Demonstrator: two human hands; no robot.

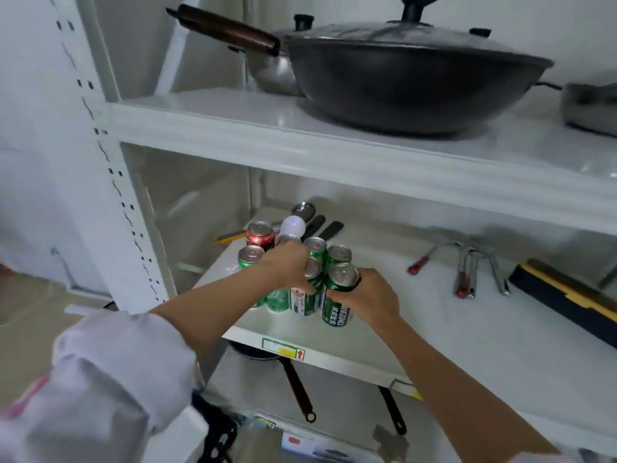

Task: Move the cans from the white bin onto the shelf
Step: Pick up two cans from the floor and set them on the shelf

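Several green cans and one red can (260,232) stand clustered at the left end of the middle shelf (434,315). My left hand (287,262) reaches in from the left and wraps around a green and white can (302,300) in the cluster. My right hand (370,297) grips the front green can (339,300) from its right side, near the shelf's front edge. Both cans are upright. The white bin is out of sight.
Behind the cans lie a white light bulb (293,226), a pencil and dark-handled utensils. Metal tools (467,269) and a black-and-yellow box (567,295) lie to the right. A big lidded wok (417,75) sits on the upper shelf; pans lie on the lower one.
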